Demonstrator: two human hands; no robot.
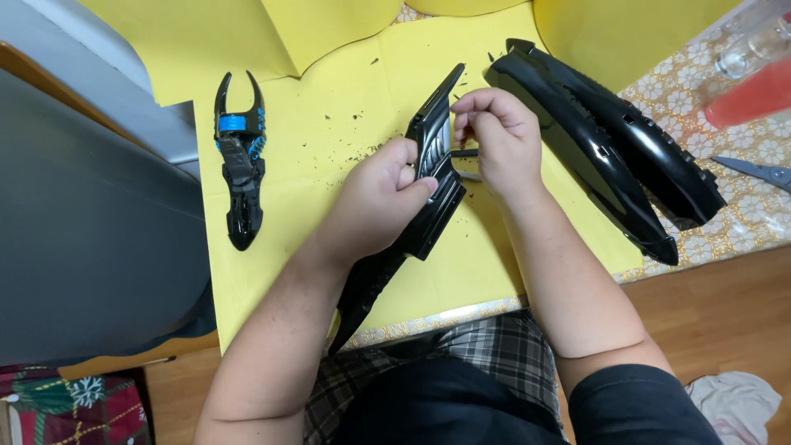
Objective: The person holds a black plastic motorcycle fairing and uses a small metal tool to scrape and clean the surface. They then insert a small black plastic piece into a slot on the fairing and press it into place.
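Both hands work over yellow paper (329, 140) on the tabletop: left hand (381, 198) fingers grasp a long black plastic part (428, 206), right hand (498, 136) fingers pinch a small tool (464, 153) against it. A clear cup (754, 45) at the corner holds red liquid (754, 97).

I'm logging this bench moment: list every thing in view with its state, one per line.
Left hand: gripping the long black plastic part, held tilted above the yellow paper.
Right hand: fingers pinched at that part's upper edge.
Two large black shells: lying side by side.
Black-and-blue claw piece: lying flat, untouched.
Scissors: closed.
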